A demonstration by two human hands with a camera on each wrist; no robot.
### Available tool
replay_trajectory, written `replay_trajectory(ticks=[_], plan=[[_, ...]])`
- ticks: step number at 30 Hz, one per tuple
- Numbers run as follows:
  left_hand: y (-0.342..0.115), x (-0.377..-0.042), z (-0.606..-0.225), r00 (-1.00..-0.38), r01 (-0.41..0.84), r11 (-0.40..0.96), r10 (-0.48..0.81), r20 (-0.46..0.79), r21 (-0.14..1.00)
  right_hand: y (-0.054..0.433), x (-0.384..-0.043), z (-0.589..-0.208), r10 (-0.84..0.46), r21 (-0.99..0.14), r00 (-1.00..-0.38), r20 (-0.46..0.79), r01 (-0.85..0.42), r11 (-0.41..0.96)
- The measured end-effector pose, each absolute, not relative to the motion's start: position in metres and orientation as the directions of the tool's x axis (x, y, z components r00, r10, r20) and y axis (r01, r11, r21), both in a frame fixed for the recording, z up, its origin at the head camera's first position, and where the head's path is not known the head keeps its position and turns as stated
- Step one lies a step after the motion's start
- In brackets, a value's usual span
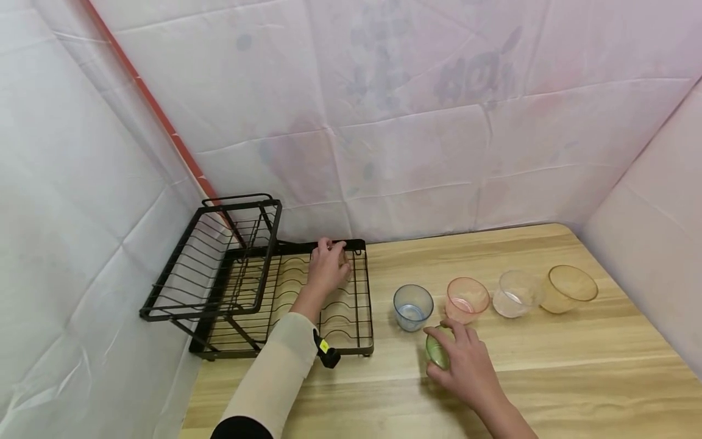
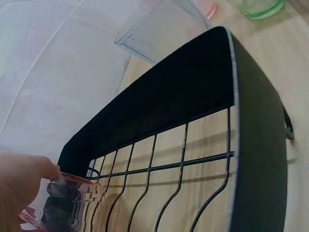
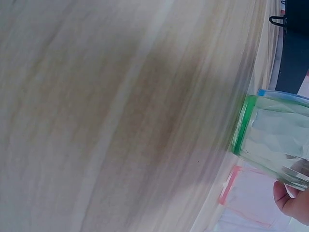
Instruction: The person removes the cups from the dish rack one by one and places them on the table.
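My left hand [image 1: 327,265] reaches into the back right part of the black dish rack [image 1: 365,305]. It holds a see-through glass bowl [image 2: 79,203] with a reddish edge, low over the rack's wires in the left wrist view. On the right, my right hand [image 1: 466,360] grips a green glass bowl [image 1: 437,352] between thumb and fingers, tilted on its side. Its green rim [image 3: 244,124] shows in the right wrist view. Just beyond that hand stand a blue glass bowl [image 1: 413,308] and a pink glass bowl [image 1: 467,299].
Farther right on the wooden table [image 1: 609,360] stand a clear glass bowl [image 1: 514,296] and a yellow glass bowl [image 1: 570,289]. A raised upper basket [image 1: 214,256] covers the rack's left side. White sheeting [image 1: 406,152] hangs behind the table and at both sides.
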State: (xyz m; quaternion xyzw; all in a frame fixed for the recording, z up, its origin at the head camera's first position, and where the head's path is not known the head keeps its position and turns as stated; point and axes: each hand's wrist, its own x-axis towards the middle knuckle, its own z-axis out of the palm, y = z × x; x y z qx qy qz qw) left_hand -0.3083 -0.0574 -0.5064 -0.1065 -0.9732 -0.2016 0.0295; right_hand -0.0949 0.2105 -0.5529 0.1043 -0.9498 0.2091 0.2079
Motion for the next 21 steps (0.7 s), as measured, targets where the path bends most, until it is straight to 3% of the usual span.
replay_trajectory(ticks=[13, 21], plan=[[-0.059, -0.286, -0.494, -0.957, 0.283, 0.870, 0.229, 0.178, 0.403, 0.215, -0.094, -0.549, -0.099, -0.369, -0.913, 0.396, -0.257, 0.893], [-0.062, -0.265, -0.483, -0.968, 0.252, 0.731, 0.182, 0.175, 0.634, 0.217, -0.092, -0.550, -0.100, -0.366, -0.906, 0.412, -0.265, 0.892]])
